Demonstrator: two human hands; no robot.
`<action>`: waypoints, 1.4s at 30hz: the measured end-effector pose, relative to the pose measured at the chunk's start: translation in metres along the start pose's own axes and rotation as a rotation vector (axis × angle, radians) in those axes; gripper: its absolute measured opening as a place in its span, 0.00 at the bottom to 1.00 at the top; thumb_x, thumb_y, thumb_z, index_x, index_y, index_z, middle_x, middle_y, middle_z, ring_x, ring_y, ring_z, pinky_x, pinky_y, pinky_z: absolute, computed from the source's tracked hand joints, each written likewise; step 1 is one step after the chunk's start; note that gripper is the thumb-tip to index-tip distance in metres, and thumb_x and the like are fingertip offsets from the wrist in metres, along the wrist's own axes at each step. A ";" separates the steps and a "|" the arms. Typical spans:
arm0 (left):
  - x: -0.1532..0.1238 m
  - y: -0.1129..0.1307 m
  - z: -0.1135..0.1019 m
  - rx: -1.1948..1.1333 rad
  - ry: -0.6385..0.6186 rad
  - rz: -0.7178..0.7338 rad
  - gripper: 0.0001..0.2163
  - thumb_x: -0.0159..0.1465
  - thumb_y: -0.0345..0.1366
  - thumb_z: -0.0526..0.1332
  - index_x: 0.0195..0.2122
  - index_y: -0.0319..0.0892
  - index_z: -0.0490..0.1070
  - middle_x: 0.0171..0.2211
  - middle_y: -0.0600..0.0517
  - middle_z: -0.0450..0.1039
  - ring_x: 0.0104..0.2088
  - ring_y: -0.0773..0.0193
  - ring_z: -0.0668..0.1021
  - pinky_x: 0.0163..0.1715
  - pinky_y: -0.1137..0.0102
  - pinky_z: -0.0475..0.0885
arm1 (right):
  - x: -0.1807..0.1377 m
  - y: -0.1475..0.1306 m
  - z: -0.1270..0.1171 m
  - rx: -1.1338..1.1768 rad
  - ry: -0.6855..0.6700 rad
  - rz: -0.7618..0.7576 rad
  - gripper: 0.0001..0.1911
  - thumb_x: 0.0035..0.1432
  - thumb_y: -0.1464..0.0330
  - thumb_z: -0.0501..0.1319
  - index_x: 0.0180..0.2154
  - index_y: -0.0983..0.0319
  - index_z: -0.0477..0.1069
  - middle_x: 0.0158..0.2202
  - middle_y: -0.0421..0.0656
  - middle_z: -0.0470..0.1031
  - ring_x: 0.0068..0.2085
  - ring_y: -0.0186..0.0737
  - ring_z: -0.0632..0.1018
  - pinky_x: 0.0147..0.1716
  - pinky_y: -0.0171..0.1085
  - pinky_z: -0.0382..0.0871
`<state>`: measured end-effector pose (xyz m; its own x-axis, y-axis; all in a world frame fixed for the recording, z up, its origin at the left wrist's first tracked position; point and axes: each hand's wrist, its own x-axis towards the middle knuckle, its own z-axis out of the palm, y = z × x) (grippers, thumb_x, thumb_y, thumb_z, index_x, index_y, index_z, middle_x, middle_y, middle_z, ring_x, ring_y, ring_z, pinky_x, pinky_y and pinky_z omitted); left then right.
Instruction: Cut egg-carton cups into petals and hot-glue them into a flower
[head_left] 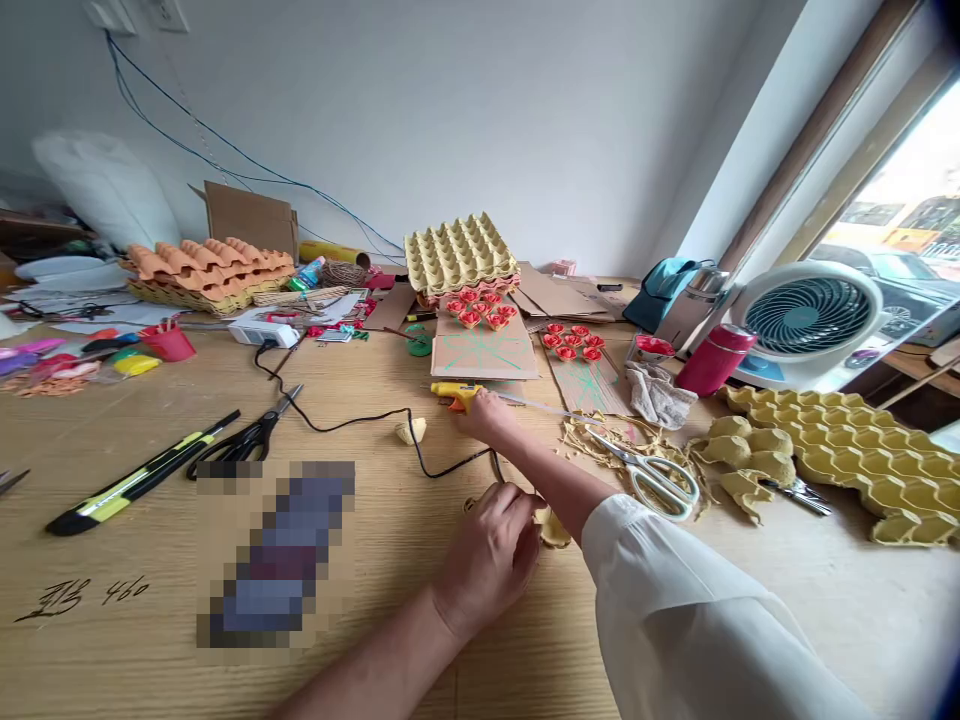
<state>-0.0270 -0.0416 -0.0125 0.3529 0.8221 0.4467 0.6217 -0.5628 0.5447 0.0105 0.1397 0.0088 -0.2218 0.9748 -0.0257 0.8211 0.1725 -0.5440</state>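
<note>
My right hand [486, 412] reaches across above the left, its fingers closed round the handle of a yellow hot glue gun [454, 390]. A clear glue stick sticks out of the gun's back to the right. Nearer to me, my left hand [491, 545] is closed, with a pale yellow egg-carton piece [553, 528] at its fingertips; the hand and right forearm hide part of it. Another small carton cup [410, 430] lies to the left of the gun. The black cord [360, 424] loops over the table beside both hands.
Left lie a yellow-black utility knife [139, 475] and black scissors [251, 440]. Right are white-handled scissors [660, 483], carton scraps [600, 437] and a yellow egg tray [847, 450]. Red paper-like flowers [480, 312] sit on cardboard [487, 355] ahead. A fan [810, 315] and red flask [716, 360] stand right.
</note>
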 end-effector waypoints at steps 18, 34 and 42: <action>0.005 -0.002 -0.005 -0.005 0.110 0.091 0.09 0.65 0.23 0.56 0.39 0.42 0.73 0.35 0.49 0.76 0.38 0.58 0.76 0.40 0.64 0.71 | -0.060 0.005 -0.062 0.625 -0.174 0.019 0.09 0.64 0.72 0.63 0.45 0.63 0.67 0.33 0.40 0.77 0.25 0.32 0.76 0.25 0.32 0.70; 0.003 -0.013 -0.001 -0.061 -0.036 0.047 0.19 0.65 0.46 0.64 0.52 0.42 0.67 0.46 0.44 0.74 0.48 0.52 0.76 0.48 0.57 0.73 | -0.084 0.012 -0.186 0.980 0.190 -0.546 0.14 0.60 0.56 0.66 0.40 0.57 0.68 0.29 0.36 0.68 0.26 0.31 0.71 0.26 0.34 0.65; -0.002 -0.005 0.012 0.128 -0.197 0.056 0.31 0.61 0.41 0.69 0.63 0.45 0.58 0.57 0.42 0.69 0.54 0.45 0.73 0.53 0.49 0.71 | -0.088 0.055 -0.192 0.773 0.430 -0.454 0.11 0.54 0.63 0.70 0.35 0.58 0.70 0.24 0.34 0.70 0.21 0.30 0.70 0.20 0.33 0.64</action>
<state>-0.0222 -0.0393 -0.0247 0.5115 0.7976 0.3197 0.6761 -0.6032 0.4232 0.1765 0.0903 0.1424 -0.0948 0.8338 0.5438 0.1032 0.5516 -0.8277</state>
